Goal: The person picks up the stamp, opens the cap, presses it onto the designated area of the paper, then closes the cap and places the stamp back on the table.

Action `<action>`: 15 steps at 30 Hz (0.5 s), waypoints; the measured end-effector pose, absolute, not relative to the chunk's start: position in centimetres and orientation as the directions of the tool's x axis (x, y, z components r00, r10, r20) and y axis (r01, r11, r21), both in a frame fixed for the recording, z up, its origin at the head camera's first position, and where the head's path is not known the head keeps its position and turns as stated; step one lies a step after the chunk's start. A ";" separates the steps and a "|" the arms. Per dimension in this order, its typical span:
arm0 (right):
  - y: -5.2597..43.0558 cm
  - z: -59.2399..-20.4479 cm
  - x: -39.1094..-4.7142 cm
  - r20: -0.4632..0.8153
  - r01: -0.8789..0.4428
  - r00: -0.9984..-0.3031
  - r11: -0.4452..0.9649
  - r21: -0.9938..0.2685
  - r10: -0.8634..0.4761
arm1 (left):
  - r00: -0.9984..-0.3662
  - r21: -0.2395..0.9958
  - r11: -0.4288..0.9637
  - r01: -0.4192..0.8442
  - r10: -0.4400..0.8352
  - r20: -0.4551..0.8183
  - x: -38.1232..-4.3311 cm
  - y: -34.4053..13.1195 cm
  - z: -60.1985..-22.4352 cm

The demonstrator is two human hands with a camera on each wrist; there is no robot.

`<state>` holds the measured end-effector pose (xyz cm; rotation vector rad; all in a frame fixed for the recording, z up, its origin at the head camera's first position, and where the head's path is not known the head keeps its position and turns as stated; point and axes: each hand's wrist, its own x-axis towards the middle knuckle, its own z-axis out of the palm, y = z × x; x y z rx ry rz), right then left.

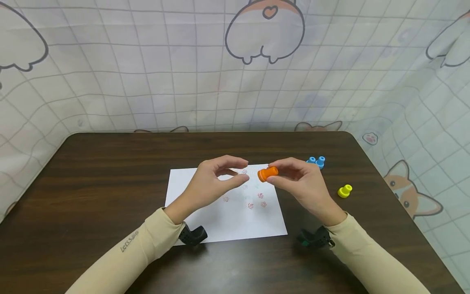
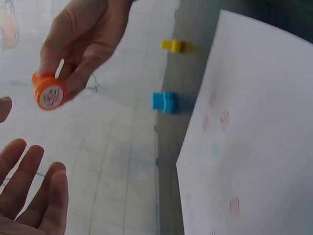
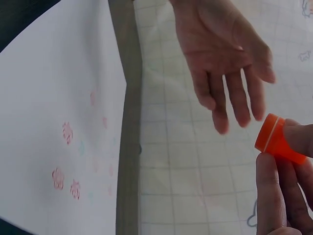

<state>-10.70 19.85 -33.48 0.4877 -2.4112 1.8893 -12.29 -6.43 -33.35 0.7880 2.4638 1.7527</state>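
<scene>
Just right of centre, the right hand point(image 1: 306, 181) pinches an orange stamp point(image 1: 267, 174) above white paper point(image 1: 235, 222), wide end pointing left, long axis slightly tilted. Left of centre, the left hand point(image 1: 209, 177) is empty, fingers and thumb parted, near the stamp but apart.

Dark lettering point(image 1: 129, 241) runs lengthwise along the forearm of the person's left sleeve point(image 1: 145, 253); I read it as beginning "Lets", while its closing characters are too small to make out. Pictorial signs: a heart point(image 1: 269, 12) on the rounded animal drawing point(image 1: 264, 41) of the patterned wall hanging point(image 1: 216, 83); a pink paw print point(image 1: 370, 138) on the hanging at the right; and small reddish flower-like marks point(image 1: 263, 204) on the white sheet point(image 1: 235, 224). The round end face of the orange stamp point(image 2: 41, 93) bears a reddish design, blurred in detail.
</scene>
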 end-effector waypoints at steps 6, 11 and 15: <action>21.4 -33.4 -10.9 0.219 -0.266 -0.953 0.237 -0.934 -0.207 | -0.872 0.744 0.476 0.470 0.384 0.305 -12.2 -8.6 -33.4; 22.7 -33.1 -10.9 0.239 -0.282 -0.955 0.284 -0.916 -0.177 | -0.859 0.630 0.590 0.505 0.416 0.298 -12.0 -10.7 -33.5; 23.7 -32.9 -10.9 0.241 -0.279 -0.958 0.319 -0.906 -0.154 | -0.875 0.543 0.688 0.481 0.420 0.243 -11.8 -12.3 -33.8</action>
